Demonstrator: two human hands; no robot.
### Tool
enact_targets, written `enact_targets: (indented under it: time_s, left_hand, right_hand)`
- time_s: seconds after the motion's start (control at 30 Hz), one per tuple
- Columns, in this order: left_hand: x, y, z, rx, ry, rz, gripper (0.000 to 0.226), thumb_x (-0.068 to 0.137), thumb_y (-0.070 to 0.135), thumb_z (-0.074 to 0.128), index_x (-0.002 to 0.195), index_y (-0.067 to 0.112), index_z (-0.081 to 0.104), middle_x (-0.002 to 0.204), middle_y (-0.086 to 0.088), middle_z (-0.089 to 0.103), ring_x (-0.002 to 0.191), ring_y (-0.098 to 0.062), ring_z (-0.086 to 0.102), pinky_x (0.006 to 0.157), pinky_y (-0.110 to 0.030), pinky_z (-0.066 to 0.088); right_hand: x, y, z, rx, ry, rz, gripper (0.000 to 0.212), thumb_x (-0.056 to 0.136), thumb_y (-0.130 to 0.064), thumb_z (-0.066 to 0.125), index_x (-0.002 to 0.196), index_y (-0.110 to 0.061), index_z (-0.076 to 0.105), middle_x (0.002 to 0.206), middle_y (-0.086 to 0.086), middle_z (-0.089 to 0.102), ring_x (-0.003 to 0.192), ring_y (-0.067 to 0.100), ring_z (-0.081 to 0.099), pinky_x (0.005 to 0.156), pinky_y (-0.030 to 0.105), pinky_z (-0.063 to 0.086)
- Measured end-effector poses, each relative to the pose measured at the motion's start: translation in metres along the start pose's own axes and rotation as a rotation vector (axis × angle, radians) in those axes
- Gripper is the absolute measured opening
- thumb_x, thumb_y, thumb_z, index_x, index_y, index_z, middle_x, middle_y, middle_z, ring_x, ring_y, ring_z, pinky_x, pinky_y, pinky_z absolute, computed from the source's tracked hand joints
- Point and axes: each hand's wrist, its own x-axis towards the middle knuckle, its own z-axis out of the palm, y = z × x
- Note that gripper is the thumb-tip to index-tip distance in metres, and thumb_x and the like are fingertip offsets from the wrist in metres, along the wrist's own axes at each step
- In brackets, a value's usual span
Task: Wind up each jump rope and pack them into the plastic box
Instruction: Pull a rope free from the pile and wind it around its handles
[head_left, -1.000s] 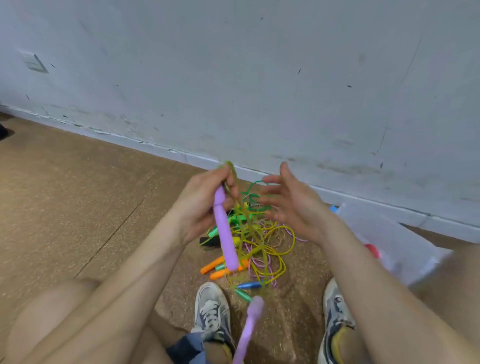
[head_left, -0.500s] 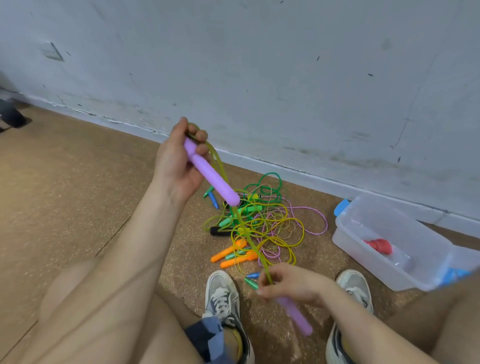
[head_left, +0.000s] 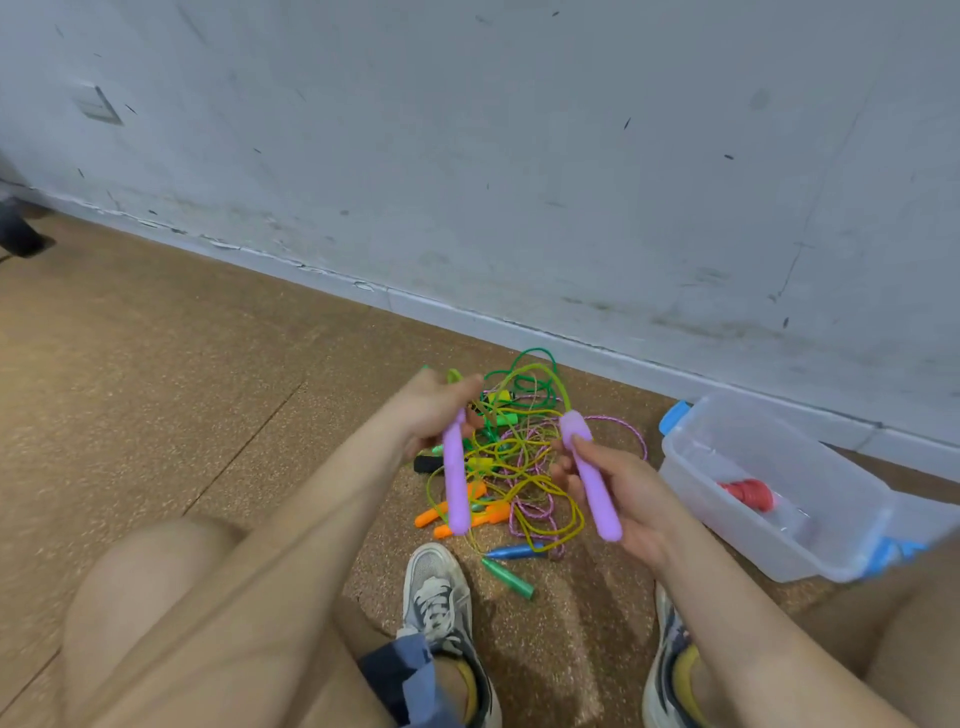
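Observation:
My left hand grips the top of one purple jump-rope handle, which hangs downward. My right hand holds the other purple handle, tilted, its upper end toward the pile. A yellow-green cord arcs between the two handles above a tangled pile of jump ropes on the floor, with green, yellow and pink cords and orange, blue and green handles. A clear plastic box with blue latches stands on the right, holding a wound red rope.
A grey wall and white baseboard run just behind the pile. My two shoes rest on the brown cork floor below the pile, knees at both sides. A dark object sits at the far left edge.
My right hand has lifted the second purple handle up from near my shoe. My left hand has come down and right, so both handles are now side by side above the pile.

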Motion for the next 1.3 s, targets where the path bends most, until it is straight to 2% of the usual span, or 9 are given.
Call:
enact_targets:
  time_s: [0.23,0.4,0.53,0.67,0.8,0.97,1.13,1.23,1.3]
  left_hand:
    - [-0.019,0.007,0.028,-0.270,-0.069,0.041,0.009,0.093,0.016,0.057,0.091,0.008,0.059,0.069,-0.010,0.067,0.047,-0.011,0.059,0.039,-0.016,0.042]
    - [-0.018,0.009,0.026,-0.321,-0.009,0.171,0.012,0.091,0.013,0.059,0.080,0.007,0.057,0.066,-0.008,0.061,0.041,-0.013,0.048,0.039,-0.017,0.035]
    - [-0.021,0.017,0.012,-0.318,0.126,0.044,0.024,0.093,0.023,0.053,0.079,0.005,0.063,0.065,-0.009,0.069,0.041,-0.014,0.057,0.040,-0.016,0.041]
    - [0.001,0.005,-0.030,0.191,0.467,0.179,0.037,0.089,0.034,0.051,0.065,0.012,0.067,0.060,-0.005,0.069,0.059,-0.024,0.064,0.065,-0.034,0.053]
    - [-0.009,0.007,-0.006,0.027,-0.071,0.342,0.018,0.096,0.025,0.052,0.103,0.021,0.068,0.107,0.000,0.069,0.090,-0.009,0.061,0.084,-0.031,0.050]
    - [-0.017,0.009,0.001,0.029,-0.339,0.293,0.041,0.098,0.026,0.047,0.063,0.021,0.067,0.062,0.001,0.057,0.064,-0.013,0.050,0.070,-0.032,0.040]
    - [-0.007,0.030,-0.038,-0.134,0.192,0.411,0.025,0.092,0.028,0.059,0.072,0.014,0.062,0.059,0.004,0.057,0.056,-0.013,0.046,0.055,-0.022,0.044]
    - [0.017,0.022,-0.086,-0.250,0.731,0.245,0.032,0.095,0.039,0.054,0.073,0.016,0.058,0.065,-0.001,0.051,0.067,-0.019,0.045,0.057,-0.028,0.040]
    - [0.028,0.018,-0.112,-0.359,0.911,0.106,0.029,0.097,0.039,0.048,0.091,0.013,0.059,0.077,-0.004,0.053,0.076,-0.020,0.045,0.069,-0.033,0.044]
  right_hand:
    - [-0.013,0.004,0.056,-0.262,-0.067,-0.083,0.025,0.101,-0.026,0.045,0.121,-0.011,0.043,0.109,0.017,0.067,0.080,0.044,0.069,0.069,0.056,0.057]
    - [-0.018,0.012,0.069,-0.263,-0.186,-0.064,0.026,0.097,-0.027,0.053,0.119,-0.013,0.049,0.083,0.016,0.069,0.045,0.020,0.054,0.041,0.024,0.046]
    - [-0.019,-0.004,0.061,-0.295,-0.220,-0.097,0.017,0.094,-0.019,0.055,0.098,-0.003,0.058,0.061,0.010,0.060,0.044,0.015,0.051,0.038,0.021,0.041]
    - [-0.028,-0.036,0.043,-0.286,-0.366,-0.031,0.029,0.087,-0.017,0.056,0.107,0.003,0.060,0.067,0.012,0.060,0.050,0.017,0.058,0.042,0.023,0.048]
    - [-0.031,-0.058,0.028,-0.334,-0.686,0.156,0.028,0.087,-0.020,0.065,0.110,-0.005,0.063,0.078,0.012,0.053,0.056,0.017,0.055,0.048,0.024,0.048]
    - [-0.034,-0.087,0.016,-0.471,-0.845,0.220,0.039,0.085,-0.017,0.069,0.114,0.000,0.049,0.086,0.012,0.055,0.069,0.020,0.060,0.062,0.028,0.054]
    - [-0.040,-0.123,-0.008,-0.408,-0.973,0.366,0.029,0.094,-0.008,0.052,0.120,0.002,0.043,0.087,0.012,0.054,0.068,0.017,0.057,0.061,0.024,0.049]
    - [-0.037,-0.145,-0.019,-0.187,-0.947,0.378,0.023,0.097,-0.004,0.038,0.118,0.002,0.047,0.091,0.015,0.054,0.071,0.018,0.055,0.063,0.025,0.045]
    - [-0.033,-0.149,-0.017,-0.246,-0.826,0.288,0.020,0.092,-0.008,0.051,0.111,-0.001,0.050,0.079,0.008,0.052,0.060,0.010,0.051,0.052,0.019,0.040]
